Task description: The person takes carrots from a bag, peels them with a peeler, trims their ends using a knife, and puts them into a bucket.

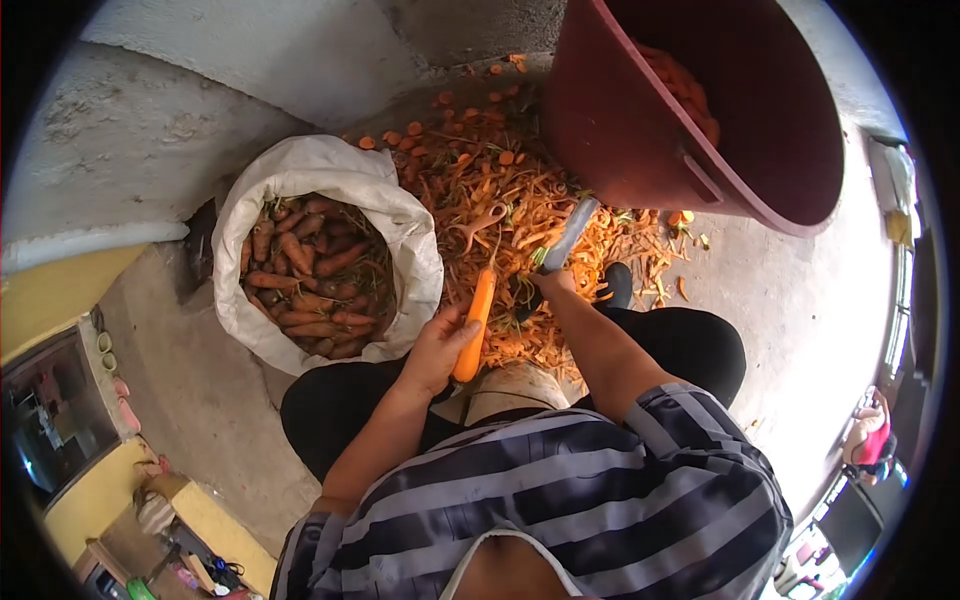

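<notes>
My left hand (440, 347) is closed around a peeled orange carrot (478, 322), its thin tip pointing away from me. In my right hand (553, 284) is a knife (570, 238), its broad grey blade angled up and to the right. The blade is apart from the carrot. A bit of green carrot top shows beside the knife, and I cannot tell whether it touches it. Under both hands spreads a heap of carrot peelings (530, 335). An orange peeler (481, 226) lies on the heap, beyond the carrot's tip.
To the left stands a white sack (240, 300) with a rolled rim, full of unpeeled carrots (310, 265). A large dark red tub (620, 120) at upper right holds peeled carrots (680, 90). Carrot end slices lie near the wall (250, 50). My knees flank the heap.
</notes>
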Motion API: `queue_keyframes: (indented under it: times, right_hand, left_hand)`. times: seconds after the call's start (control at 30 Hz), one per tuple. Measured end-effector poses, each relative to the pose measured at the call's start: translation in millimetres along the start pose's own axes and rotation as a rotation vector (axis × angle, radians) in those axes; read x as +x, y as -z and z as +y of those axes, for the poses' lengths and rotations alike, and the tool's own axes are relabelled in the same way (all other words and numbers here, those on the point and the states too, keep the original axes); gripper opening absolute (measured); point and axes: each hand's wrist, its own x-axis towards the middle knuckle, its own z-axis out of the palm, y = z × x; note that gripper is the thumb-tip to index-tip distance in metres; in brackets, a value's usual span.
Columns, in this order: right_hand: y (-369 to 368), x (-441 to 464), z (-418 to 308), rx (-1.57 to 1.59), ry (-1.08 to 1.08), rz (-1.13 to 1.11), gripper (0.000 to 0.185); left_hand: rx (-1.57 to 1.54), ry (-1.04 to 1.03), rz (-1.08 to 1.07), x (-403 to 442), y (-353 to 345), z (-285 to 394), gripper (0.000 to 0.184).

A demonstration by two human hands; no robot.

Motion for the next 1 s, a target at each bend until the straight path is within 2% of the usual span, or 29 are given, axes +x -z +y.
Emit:
queue_keyframes:
  times: [0.07,0.13,0.17,0.27,0.37,0.5,0.6,0.7,0.83,1.0]
  right_hand:
    - [12,2,-6,0.014,0.048,-0.058,0.052]
    - [24,-9,-12,0.014,0.078,-0.111,0.049]
    - [33,-17,-23,-0.016,-0.023,-0.173,0.037]
    - [15,-3,-6,0.33,-0.022,-0.025,0.026]
    - [36,-30,-7,0.572,0.053,-0.104,0.017]
    - [98,-117,-10,0.501,0.181,-0.275,0.023]
    - [100,-133,23,-0.018,0.732,0.035,0.025]
    - [127,-233,44,-0.316,1.011,0.168,0.028]
    - [129,-287,76,-0.544,1.05,0.19,0.032]
    - [135,-322,97,-0.606,1.107,0.206,0.024]
  left_hand:
    - [0.12,-0.039,-0.003,1,-1,1,0.037]
    - [0.114,-0.03,-0.015,3,-1,3,0.036]
    - [0.082,-0.006,-0.007,3,-2,5,0.036]
    - [0.023,0.045,0.03,5,-6,12,0.037]
    - [0.032,0.047,0.052,2,-13,16,0.037]
    - [0.103,-0.009,0.007,0,-17,8,0.036]
    - [0.11,0.0,-0.003,-7,-20,4,0.037]
    - [0.119,0.041,0.01,-16,-25,2,0.035]
    - [0.102,0.017,0.0,-32,-28,-7,0.026]
    - [0.119,-0.005,0.005,-60,-32,-18,0.023]
